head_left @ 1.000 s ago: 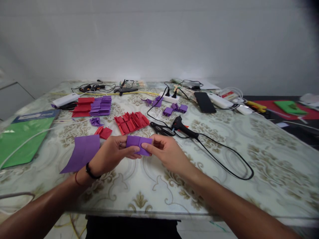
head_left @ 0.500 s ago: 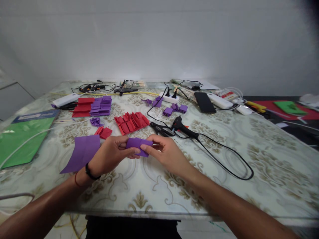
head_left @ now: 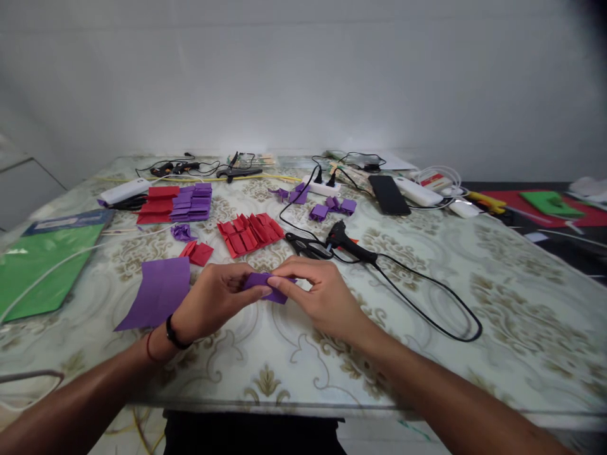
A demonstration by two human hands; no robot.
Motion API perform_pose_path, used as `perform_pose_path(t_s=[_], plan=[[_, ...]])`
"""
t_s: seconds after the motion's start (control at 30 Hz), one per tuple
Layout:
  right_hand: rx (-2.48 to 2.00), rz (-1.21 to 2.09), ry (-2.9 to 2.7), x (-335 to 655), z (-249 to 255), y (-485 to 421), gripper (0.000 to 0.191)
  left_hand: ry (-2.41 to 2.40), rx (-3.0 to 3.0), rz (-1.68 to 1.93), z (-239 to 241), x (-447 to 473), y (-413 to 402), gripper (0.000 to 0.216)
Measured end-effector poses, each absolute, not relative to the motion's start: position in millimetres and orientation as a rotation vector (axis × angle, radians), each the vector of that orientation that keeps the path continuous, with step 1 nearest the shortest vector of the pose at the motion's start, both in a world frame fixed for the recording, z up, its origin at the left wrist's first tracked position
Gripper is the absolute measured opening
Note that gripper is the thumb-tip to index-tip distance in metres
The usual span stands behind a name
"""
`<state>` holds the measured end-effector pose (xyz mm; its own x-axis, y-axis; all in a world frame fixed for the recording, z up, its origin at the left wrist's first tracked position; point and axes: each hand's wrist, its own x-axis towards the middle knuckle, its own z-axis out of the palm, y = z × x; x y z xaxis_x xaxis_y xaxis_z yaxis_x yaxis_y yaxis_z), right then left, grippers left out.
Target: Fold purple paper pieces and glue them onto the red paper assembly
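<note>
Both my hands meet over the near middle of the patterned table (head_left: pixel 427 354). My left hand (head_left: pixel 213 300) and my right hand (head_left: pixel 315 294) pinch a small folded purple paper piece (head_left: pixel 262 281) between their fingertips, and most of it is hidden by the fingers. A flat purple paper sheet (head_left: pixel 159 291) lies just left of my left hand. Behind my hands lie a row of folded red paper pieces (head_left: pixel 250 232), black scissors (head_left: pixel 307 246) and a black glue gun (head_left: pixel 353 245).
Stacks of red and purple paper (head_left: pixel 183 202) sit at the back left, a green sheet (head_left: pixel 38 265) at the far left. A power strip (head_left: pixel 322 187), a phone (head_left: pixel 389 194), chargers and cables crowd the back. The glue gun's black cord (head_left: pixel 446 309) loops to the right.
My hands have dropped slightly and closed in over the purple piece, folding it smaller. It now shows less between my fingers.
</note>
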<state>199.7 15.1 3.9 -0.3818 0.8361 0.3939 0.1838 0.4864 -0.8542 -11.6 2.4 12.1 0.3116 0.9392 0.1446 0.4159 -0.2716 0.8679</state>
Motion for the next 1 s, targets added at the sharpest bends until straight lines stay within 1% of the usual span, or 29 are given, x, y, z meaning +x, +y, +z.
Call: perform_pose_path(t_s=[0.23,0.4,0.5,0.6,0.8,1.0], plan=[[-0.856,0.887,-1.876,200,6,13,0.015,1.179,1.830,0.919,11,-15,4,0.023],[-0.901,0.917,-1.834,197,5,13,0.009,1.132,1.766,0.921,9,-16,4,0.022],[-0.871,0.927,-1.854,199,7,13,0.012,1.093,1.715,0.909,12,-15,4,0.015],[-0.837,0.931,-1.899,202,10,14,0.014,1.067,1.739,0.911,16,-15,4,0.012],[-0.789,0.993,-1.975,202,12,12,0.026,1.021,1.763,0.840,22,-18,4,0.016],[-0.806,1.050,-1.998,201,8,13,0.015,0.962,1.771,0.636,22,-20,4,0.021]])
